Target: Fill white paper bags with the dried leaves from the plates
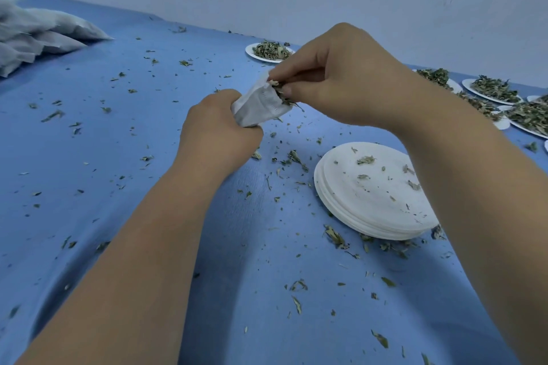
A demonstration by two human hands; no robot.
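The bag (pixel 261 104) was held up above the counter (pixel 118 157), between the two hands, tilted with its mouth toward the upper right. The left hand (pixel 218 130) gripped its lower end, fingers curled tight round the paper. At the mouth, the right hand (pixel 341 74) pinched a tuft of leaves (pixel 283 93), its fingers (pixel 299 68) bunched together and touching the bag's rim.

Below the right forearm sat a stack of plates (pixel 376 201), the top one bearing only a few crumbs. A plate (pixel 250 52) heaped with leaves stood farther back, just behind the right hand, and more heaped plates (pixel 467 84) lay crowded along the right edge. Leaf bits were strewn all over the blue counter. A pile of bags (pixel 44 29) rested at the far left, well apart from the hands.
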